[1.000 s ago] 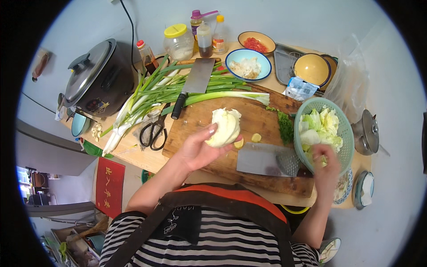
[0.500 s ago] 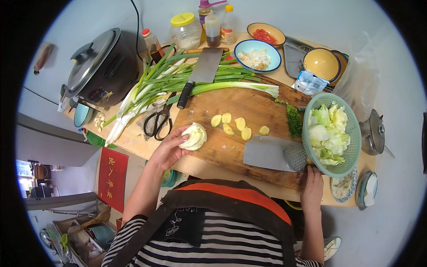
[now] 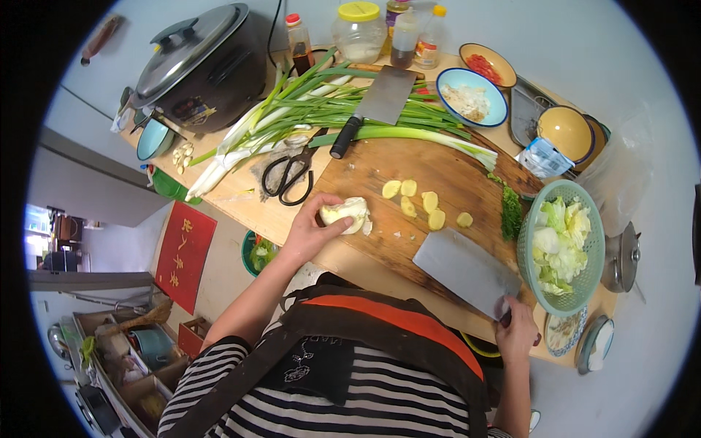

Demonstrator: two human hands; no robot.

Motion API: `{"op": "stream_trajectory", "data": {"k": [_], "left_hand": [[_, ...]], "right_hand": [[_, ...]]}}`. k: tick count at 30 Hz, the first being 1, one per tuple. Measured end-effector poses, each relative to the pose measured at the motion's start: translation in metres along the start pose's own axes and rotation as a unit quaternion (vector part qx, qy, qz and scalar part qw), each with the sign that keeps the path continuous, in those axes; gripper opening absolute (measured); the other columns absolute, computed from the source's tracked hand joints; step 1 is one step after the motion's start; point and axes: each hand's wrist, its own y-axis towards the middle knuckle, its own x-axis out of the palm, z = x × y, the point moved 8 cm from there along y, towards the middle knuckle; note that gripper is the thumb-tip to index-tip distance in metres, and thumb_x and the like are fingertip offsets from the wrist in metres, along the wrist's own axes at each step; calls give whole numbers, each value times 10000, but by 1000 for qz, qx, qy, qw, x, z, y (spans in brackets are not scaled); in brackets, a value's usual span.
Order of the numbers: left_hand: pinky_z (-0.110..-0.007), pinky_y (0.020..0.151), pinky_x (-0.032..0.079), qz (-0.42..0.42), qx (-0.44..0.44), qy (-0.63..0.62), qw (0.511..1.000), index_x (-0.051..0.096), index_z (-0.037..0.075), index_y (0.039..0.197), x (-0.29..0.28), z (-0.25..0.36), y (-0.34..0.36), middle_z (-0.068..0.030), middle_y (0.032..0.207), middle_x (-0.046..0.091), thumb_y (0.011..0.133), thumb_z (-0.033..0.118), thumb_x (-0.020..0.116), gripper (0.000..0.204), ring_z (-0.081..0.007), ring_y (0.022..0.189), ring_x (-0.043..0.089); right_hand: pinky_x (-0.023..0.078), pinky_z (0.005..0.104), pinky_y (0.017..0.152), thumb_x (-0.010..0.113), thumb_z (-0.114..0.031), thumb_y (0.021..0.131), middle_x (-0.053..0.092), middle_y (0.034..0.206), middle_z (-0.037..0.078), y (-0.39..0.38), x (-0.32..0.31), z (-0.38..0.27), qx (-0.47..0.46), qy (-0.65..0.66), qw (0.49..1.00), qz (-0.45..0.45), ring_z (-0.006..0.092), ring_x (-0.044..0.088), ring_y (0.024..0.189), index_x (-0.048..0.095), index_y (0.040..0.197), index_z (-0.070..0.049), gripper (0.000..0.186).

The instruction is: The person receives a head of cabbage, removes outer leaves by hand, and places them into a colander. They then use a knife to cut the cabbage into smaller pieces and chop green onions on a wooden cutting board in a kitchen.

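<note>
So there it was, a wooden table (image 3: 257, 212) crowded against a pale wall (image 3: 504, 33), with a thick cutting board (image 3: 391, 159) taking the middle! A dark, lidded cooker (image 3: 223, 77) loomed at the left, leeks (image 3: 292, 119) sprawled across the back, and a 2nd cleaver (image 3: 388, 93) rested on them, right by the black scissors (image 3: 288, 177). Over on the right, a pale green colander (image 3: 594, 241) held torn leaves (image 3: 559, 252); down on the floor, a red mat (image 3: 187, 257) showed beyond the table's edge.

And the hands! The left hand (image 3: 314, 228) had thumb and fingers clamped on the pale cabbage piece (image 3: 343, 214), at the board's near left edge. The right hand (image 3: 516, 330) had its fingers curled round the handle of the near cleaver (image 3: 467, 270), the blade slanting over the board's near right part; whether it touched the wood, nobody could tell.

What a change in 0.5 seconds! Back then that blade lay almost level, its end close under the colander, with the right hand just at the handle; now it had swung round, handle toward the person. The 6 ginger slices (image 3: 429, 201) had kept their places on the board.
</note>
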Motion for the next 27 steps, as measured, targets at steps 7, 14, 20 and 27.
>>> {"op": "stream_trajectory", "data": {"k": [7,14,20,27], "left_hand": [[-238,702,487,83,93,206,971,602,80,1030,-13,8,-5,-63,1041,512,758,150,769,326,-135,875,532],[-241,638,493,130,136,152,970,592,60,958,-7,16,-9,-80,1085,471,705,89,796,326,-169,927,504],[-231,642,493,157,172,192,953,575,49,949,-2,25,-18,-70,1089,449,716,68,786,314,-144,878,515],[-242,636,497,147,177,187,955,575,41,953,-6,21,-16,-81,1067,469,707,76,794,330,-159,898,513]], "right_hand": [[506,387,692,647,-74,818,621,851,158,31,-25,-73,66,219,968,-105,360,618,775,555,1023,-41,227],[499,462,565,589,-186,875,608,797,202,70,-10,-145,-91,171,973,-126,390,610,658,492,995,-14,231],[507,432,515,584,-192,875,594,757,182,77,-9,-167,-148,116,974,-128,373,609,611,468,932,-26,211],[491,484,587,543,-182,890,593,714,233,93,1,-179,-125,116,956,-238,419,600,661,434,870,1,214]]}}
